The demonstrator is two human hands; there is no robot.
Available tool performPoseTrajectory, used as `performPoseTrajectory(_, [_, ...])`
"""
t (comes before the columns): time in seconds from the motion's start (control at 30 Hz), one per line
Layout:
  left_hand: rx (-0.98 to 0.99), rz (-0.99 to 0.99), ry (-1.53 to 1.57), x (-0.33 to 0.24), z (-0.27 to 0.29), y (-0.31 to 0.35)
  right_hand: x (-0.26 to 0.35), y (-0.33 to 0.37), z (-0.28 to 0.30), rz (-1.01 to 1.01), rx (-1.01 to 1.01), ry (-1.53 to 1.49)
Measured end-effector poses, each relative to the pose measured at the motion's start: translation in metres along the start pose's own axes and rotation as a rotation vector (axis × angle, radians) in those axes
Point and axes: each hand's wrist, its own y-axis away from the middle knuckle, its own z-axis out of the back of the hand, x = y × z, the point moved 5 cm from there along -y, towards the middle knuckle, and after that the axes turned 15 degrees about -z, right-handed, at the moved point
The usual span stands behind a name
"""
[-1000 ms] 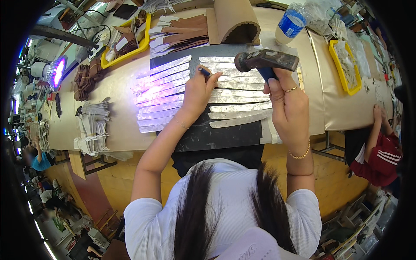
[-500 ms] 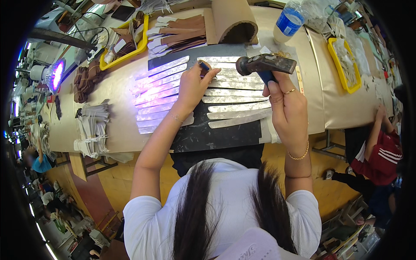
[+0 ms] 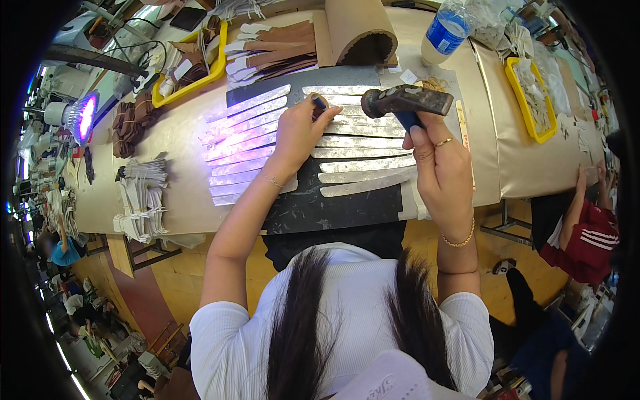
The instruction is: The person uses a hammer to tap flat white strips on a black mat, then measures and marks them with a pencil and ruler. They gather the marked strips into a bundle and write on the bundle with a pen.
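My left hand [image 3: 299, 133] is closed round a short dark punch-like rod [image 3: 319, 102], whose lower end is hidden by the fingers. In my right hand [image 3: 443, 167] is a hammer [image 3: 408, 101] with a dark, worn metal head and a blue handle. The hammer head is raised to the right of the rod, apart from it. Below both hands, silvery strips [image 3: 367, 153] lie side by side on a black mat [image 3: 333, 215]. A second row of similar strips [image 3: 248, 139] lies to the left, lit purple-white.
At the back are brown strips [image 3: 287, 37], a curled brown sheet [image 3: 357, 30] and a water bottle [image 3: 443, 37]. Yellow trays [image 3: 220, 63] [image 3: 548, 123] flank them. A lamp [image 3: 83, 119] and white strap bundles [image 3: 143, 200] stand left. A co-worker in red [image 3: 581, 233] is at right.
The rod and the fingers of my left hand have shifted slightly. The hammer has moved a little left. At the right, the co-worker's arms and legs have changed position.
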Motion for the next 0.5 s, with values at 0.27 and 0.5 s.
performPoseTrajectory(0.27, [0.02,-0.157,-0.235,-0.007,-0.004,0.001,0.025,-0.004,0.009,0.085,-0.059,-0.273])
performPoseTrajectory(0.5, [0.091,-0.254,-0.315,-0.016,-0.01,-0.001,0.01,-0.029,-0.049,0.34,0.007,0.158])
